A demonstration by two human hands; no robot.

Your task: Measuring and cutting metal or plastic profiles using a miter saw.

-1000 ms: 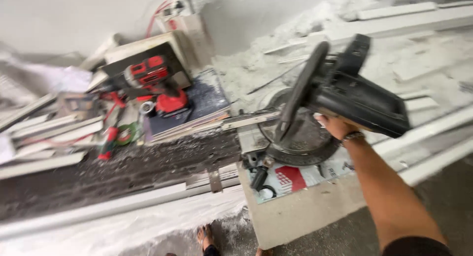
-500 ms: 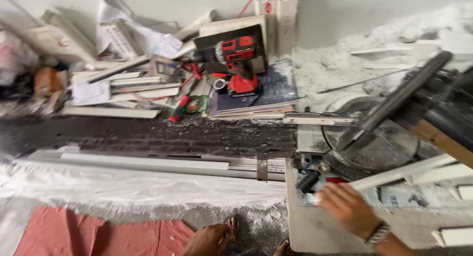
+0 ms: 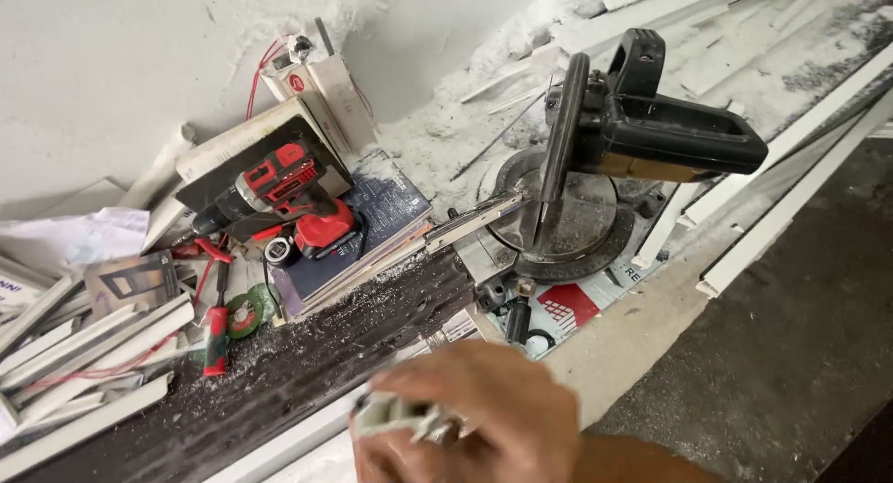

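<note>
A hand (image 3: 474, 413), blurred at the bottom edge of the head view, is curled closed around a short pale profile offcut (image 3: 400, 416), its fingers wrapped over the piece; which of the person's hands it is cannot be told from the blur, though the forearm runs off toward the lower right. No second hand shows.

Just beyond the hand, on a pale slab (image 3: 642, 325) laid on the floor, stands a black mitre saw (image 3: 633, 134) with its head raised, the blade (image 3: 558, 139) edge-on above the round metal turntable (image 3: 567, 218). The saw's metal fence (image 3: 470, 223) reaches out to the left toward a stack of dark boards (image 3: 372, 232).

On that stack lies a red-and-black cordless drill (image 3: 274, 195), beside a white carton (image 3: 321, 88) propped against the wall with red wires trailing from it. A red-handled tool (image 3: 216, 330) and a green disc (image 3: 246, 314) lie near the stack's lower left corner, among white trunking strips (image 3: 84, 353) piled toward the left edge.

Long white profile lengths (image 3: 800, 181) run diagonally past the saw toward the upper right corner, where white dust and scraps cover the floor. A dark strip of floor (image 3: 307, 362), sprinkled with shavings, separates the hand from the tool pile.
</note>
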